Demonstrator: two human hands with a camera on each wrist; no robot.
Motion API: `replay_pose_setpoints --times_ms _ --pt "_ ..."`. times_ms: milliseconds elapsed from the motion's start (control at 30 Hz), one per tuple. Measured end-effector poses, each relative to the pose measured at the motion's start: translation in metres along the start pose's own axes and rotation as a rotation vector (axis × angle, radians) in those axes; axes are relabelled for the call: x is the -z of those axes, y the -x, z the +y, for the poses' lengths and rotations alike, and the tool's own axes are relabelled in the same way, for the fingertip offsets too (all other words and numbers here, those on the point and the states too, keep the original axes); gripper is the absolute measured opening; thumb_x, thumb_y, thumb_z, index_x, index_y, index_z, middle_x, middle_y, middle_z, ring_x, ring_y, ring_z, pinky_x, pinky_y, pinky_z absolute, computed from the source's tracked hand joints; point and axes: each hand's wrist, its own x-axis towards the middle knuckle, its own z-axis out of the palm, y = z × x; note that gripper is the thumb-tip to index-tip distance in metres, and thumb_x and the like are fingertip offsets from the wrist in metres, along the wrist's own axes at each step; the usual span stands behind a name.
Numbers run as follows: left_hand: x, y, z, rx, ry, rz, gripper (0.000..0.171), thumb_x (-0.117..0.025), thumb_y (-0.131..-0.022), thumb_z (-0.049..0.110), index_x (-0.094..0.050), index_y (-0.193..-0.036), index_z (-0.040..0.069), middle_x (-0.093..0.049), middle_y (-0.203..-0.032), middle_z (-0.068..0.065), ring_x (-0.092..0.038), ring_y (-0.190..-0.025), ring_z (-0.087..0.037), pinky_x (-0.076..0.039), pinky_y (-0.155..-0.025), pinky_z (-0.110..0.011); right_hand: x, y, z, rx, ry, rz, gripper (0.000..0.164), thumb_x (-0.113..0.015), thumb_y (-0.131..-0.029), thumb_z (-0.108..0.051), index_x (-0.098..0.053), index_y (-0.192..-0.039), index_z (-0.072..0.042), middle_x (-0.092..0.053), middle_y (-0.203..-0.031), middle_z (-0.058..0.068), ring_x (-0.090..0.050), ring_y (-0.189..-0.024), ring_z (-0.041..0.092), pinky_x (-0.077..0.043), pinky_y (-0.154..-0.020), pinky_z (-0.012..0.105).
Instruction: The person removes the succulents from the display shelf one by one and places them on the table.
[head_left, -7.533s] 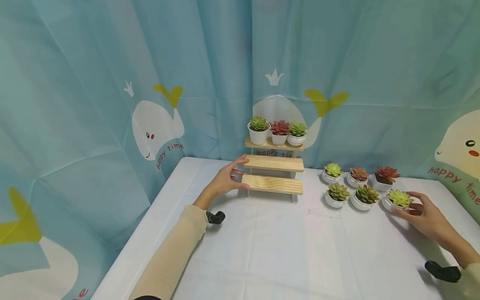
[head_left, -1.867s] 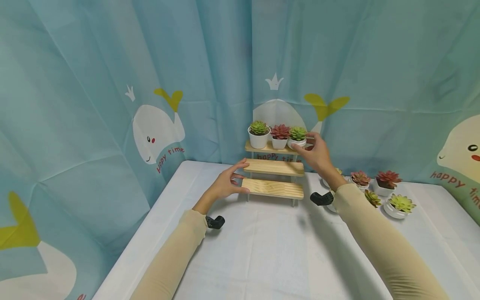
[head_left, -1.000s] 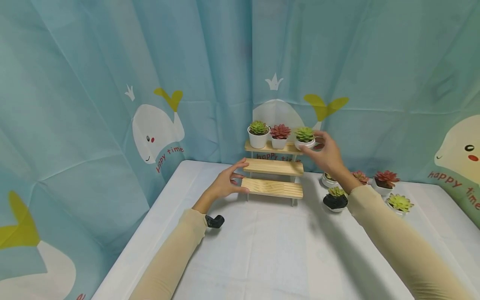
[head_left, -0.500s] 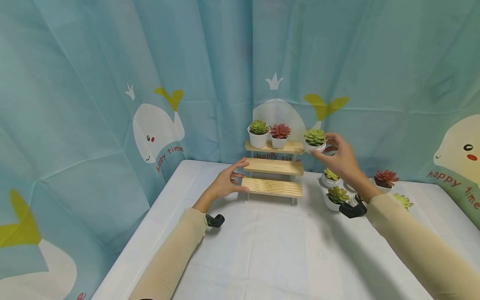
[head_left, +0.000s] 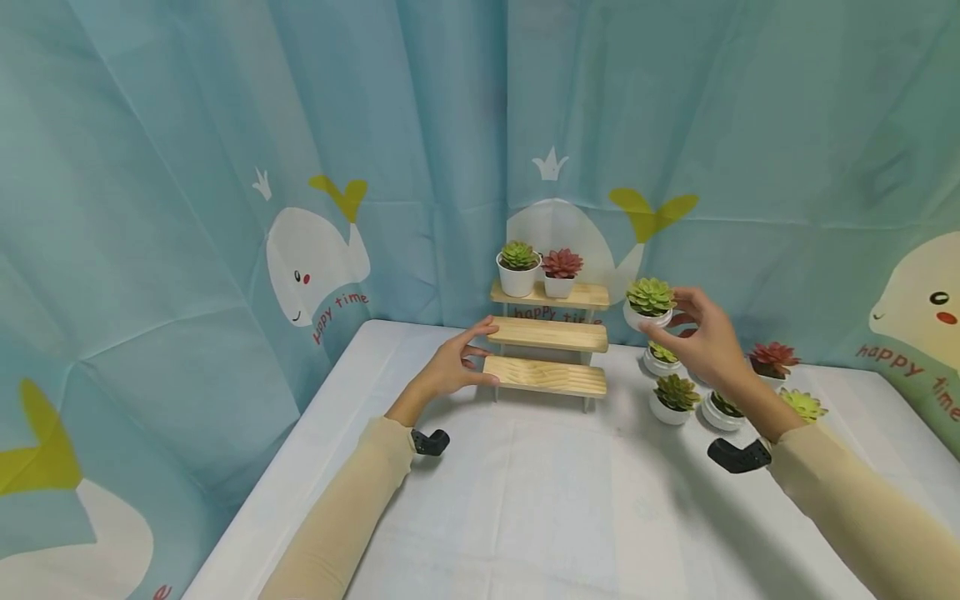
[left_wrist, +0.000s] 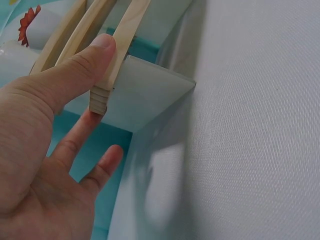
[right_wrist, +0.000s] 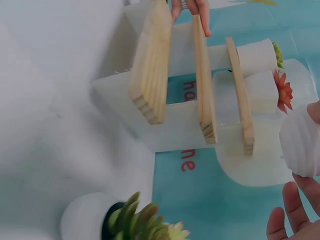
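My left hand [head_left: 450, 365] pinches the left end of a three-tier wooden plant stand [head_left: 546, 333]. In the left wrist view, the thumb lies over the lowest plank [left_wrist: 127, 30] and a fingertip touches its end from the other side. To the right of the stand, my right hand [head_left: 708, 342] holds a green potted succulent [head_left: 651, 297] in the air, thumb and fingers around its round white pot [right_wrist: 299, 140]. On the top tier stand another green succulent [head_left: 517, 267] in a tall white pot and a red succulent [head_left: 562, 271] in a tapered one.
Several potted succulents stand on the white-covered table [head_left: 555, 500] at right: a dark green one [head_left: 675, 396], a red one [head_left: 774, 360] and a light green one [head_left: 804, 406]. My right forearm partly covers this group. A blue whale-print curtain [head_left: 450, 167] hangs behind the table.
My right hand has gone from the light green pot at right to the top tier, gripped its rightmost succulent, lifted it off and carried it right and lower. My left hand stays on the stand.
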Motion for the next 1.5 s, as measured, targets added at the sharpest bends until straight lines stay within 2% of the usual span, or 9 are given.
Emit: replay_pose_setpoints --times_ms 200,433,733,800,933,1033,1133,1333,1500 --pt "0.0 0.002 0.001 0.004 0.016 0.002 0.087 -0.09 -0.08 0.011 -0.046 -0.155 0.021 -0.022 -0.17 0.008 -0.061 -0.126 -0.027 -0.053 -0.095 -0.048 0.008 0.022 0.002 -0.034 0.025 -0.001 0.07 -0.074 -0.096 -0.037 -0.043 -0.149 -0.003 -0.055 -0.142 0.026 -0.057 -0.107 0.027 -0.047 -0.071 0.019" --pt "0.001 0.003 -0.002 -0.002 0.019 0.012 0.087 -0.09 -0.08 0.012 -0.046 -0.155 0.021 -0.023 -0.17 0.009 -0.061 -0.126 -0.027 -0.053 -0.095 -0.05 0.017 0.046 0.011 -0.066 0.009 -0.006 0.071 -0.075 -0.096 -0.033 -0.041 -0.15 -0.002 -0.058 -0.134 0.021 -0.055 -0.098 0.004 -0.044 -0.074 0.014" --pt "0.003 0.002 0.0 0.003 0.019 0.006 0.087 -0.089 -0.081 0.013 -0.045 -0.156 0.022 -0.022 -0.17 0.012 -0.061 -0.127 -0.026 -0.052 -0.096 -0.052 0.02 0.076 0.029 -0.047 -0.01 0.022 0.066 -0.078 -0.095 -0.022 -0.044 -0.148 -0.001 -0.06 -0.113 -0.015 -0.058 -0.091 0.0 -0.047 -0.073 0.01" --pt "0.003 0.002 0.001 0.0 0.016 0.011 0.087 -0.089 -0.081 0.012 -0.046 -0.156 0.022 -0.022 -0.17 0.009 -0.061 -0.127 -0.027 -0.052 -0.096 -0.052 0.02 0.082 0.032 -0.055 -0.002 0.006 0.067 -0.077 -0.095 -0.022 -0.043 -0.148 0.0 -0.061 -0.121 -0.009 -0.058 -0.092 -0.001 -0.048 -0.071 0.011" --pt "0.003 0.002 0.001 -0.003 0.011 0.008 0.086 -0.089 -0.082 0.012 -0.046 -0.156 0.021 -0.021 -0.17 0.008 -0.061 -0.127 -0.027 -0.052 -0.096 -0.052 0.018 0.095 0.036 -0.081 0.018 -0.027 0.07 -0.076 -0.096 -0.025 -0.04 -0.15 0.002 -0.059 -0.134 0.018 -0.057 -0.093 -0.003 -0.048 -0.071 0.012" --pt "0.002 0.002 0.0 -0.004 0.007 0.005 0.086 -0.089 -0.082 0.012 -0.045 -0.156 0.022 -0.021 -0.17 0.009 -0.061 -0.127 -0.027 -0.052 -0.096 -0.052 0.015 0.104 0.037 -0.087 0.029 -0.035 0.071 -0.077 -0.095 -0.025 -0.041 -0.149 0.003 -0.058 -0.134 0.026 -0.057 -0.092 -0.002 -0.048 -0.072 0.011" --pt "0.001 0.001 -0.001 -0.011 0.006 0.004 0.086 -0.089 -0.082 0.013 -0.045 -0.156 0.022 -0.021 -0.17 0.008 -0.061 -0.127 -0.027 -0.052 -0.096 -0.051 0.013 0.112 0.04 -0.083 0.025 -0.045 0.069 -0.077 -0.095 -0.024 -0.041 -0.147 0.003 -0.061 -0.132 0.025 -0.057 -0.092 -0.001 -0.049 -0.073 0.012" --pt "0.0 0.001 -0.001 -0.012 0.009 0.004 0.087 -0.089 -0.082 0.013 -0.045 -0.156 0.022 -0.022 -0.17 0.007 -0.061 -0.127 -0.027 -0.053 -0.095 -0.05 0.006 0.126 0.046 -0.103 0.015 -0.058 0.062 -0.08 -0.093 -0.024 -0.048 -0.141 -0.001 -0.064 -0.125 -0.008 -0.058 -0.091 -0.001 -0.05 -0.074 0.014" --pt "0.0 -0.001 -0.002 -0.006 0.011 0.0 0.087 -0.089 -0.081 0.014 -0.045 -0.156 0.022 -0.022 -0.169 0.012 -0.061 -0.127 -0.027 -0.052 -0.096 -0.049 0.0 0.135 0.054 -0.139 0.005 -0.087 0.064 -0.081 -0.092 -0.024 -0.049 -0.141 0.001 -0.066 -0.13 0.01 -0.059 -0.089 -0.003 -0.053 -0.073 0.017"
